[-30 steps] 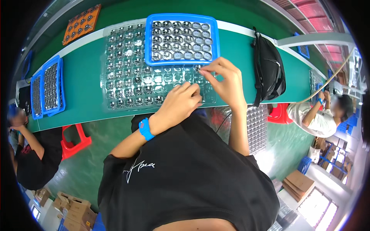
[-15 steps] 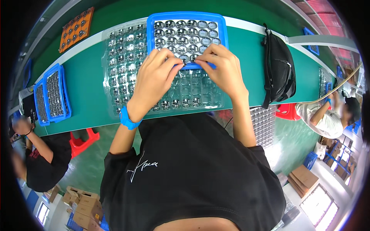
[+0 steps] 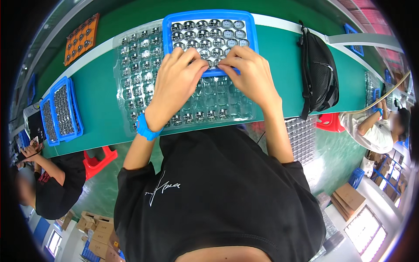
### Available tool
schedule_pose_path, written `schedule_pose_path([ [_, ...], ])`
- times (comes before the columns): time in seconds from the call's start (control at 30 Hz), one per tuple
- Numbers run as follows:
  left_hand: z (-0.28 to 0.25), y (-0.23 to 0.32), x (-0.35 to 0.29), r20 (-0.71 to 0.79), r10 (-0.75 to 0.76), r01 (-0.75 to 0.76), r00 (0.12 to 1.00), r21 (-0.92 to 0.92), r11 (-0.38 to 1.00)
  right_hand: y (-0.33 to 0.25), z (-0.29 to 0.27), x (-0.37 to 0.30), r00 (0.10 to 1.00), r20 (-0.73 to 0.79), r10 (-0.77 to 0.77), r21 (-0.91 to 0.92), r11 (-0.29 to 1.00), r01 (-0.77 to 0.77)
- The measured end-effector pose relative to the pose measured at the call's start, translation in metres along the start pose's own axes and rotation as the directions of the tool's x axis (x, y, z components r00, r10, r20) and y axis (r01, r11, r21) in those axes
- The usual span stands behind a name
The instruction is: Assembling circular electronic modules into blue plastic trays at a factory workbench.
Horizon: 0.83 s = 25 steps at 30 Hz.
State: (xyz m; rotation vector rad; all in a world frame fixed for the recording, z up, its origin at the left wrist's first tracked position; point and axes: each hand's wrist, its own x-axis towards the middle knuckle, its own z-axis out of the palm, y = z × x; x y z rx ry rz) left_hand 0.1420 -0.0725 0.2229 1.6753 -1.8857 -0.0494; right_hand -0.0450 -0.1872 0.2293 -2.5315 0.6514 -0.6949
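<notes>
A blue tray (image 3: 209, 13) holds rows of small round metal parts (image 3: 203, 34) on a white liner. My left hand (image 3: 175, 83) is closed in a pinch at its near edge, thumb and forefinger on a small round part of the last row. Right beside it, my right hand (image 3: 251, 75) pinches at a neighbouring round part. The fingertips cover most of both parts. Under my wrists lies a clear plastic blister tray (image 3: 242, 105), its middle pockets vacant and several metal parts along its near row.
Another filled clear tray (image 3: 139, 70) extends left of the blue one. A black bag (image 3: 321, 72) lies at the right; stacked blue trays (image 3: 65, 109) and an orange board (image 3: 81, 39) are at the left. Co-workers sit at both sides, near red stools (image 3: 99, 163).
Both hands stay at the tray's near edge, the fingertips shifting slightly. The view has moved a little. The co-worker at the left has brought their hands lower.
</notes>
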Motion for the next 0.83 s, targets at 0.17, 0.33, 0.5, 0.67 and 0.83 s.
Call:
schedule_pose_path([
  [0.17,0.0020,0.0002,0.0021,0.019,0.017,-0.017,1.000,0.017,1.000,0.0028,0.0044,0.0006,1.000,0.015,0.001,0.001,1.000,-0.001],
  [0.33,0.0044,-0.0028,0.0038,0.037,0.034,-0.035,0.999,0.038,0.999,0.0027,0.0049,-0.0002,0.999,0.031,0.014,-0.024,1.000,-0.014],
  [0.5,0.0087,-0.0036,0.0014,0.047,0.112,-0.118,0.993,0.128,0.985,0.0010,0.0044,-0.0008,0.998,0.057,0.025,-0.062,0.998,-0.021],
  [0.67,0.0069,-0.0039,0.0035,0.079,0.157,-0.168,0.984,0.162,0.972,0.0014,0.0054,-0.0022,0.998,0.060,-0.006,-0.094,0.996,0.011],
  [0.83,0.0075,-0.0056,0.0067,0.136,0.145,-0.167,0.980,0.162,0.973,0.0012,0.0076,-0.0075,0.995,0.094,-0.015,-0.127,0.991,0.027],
])
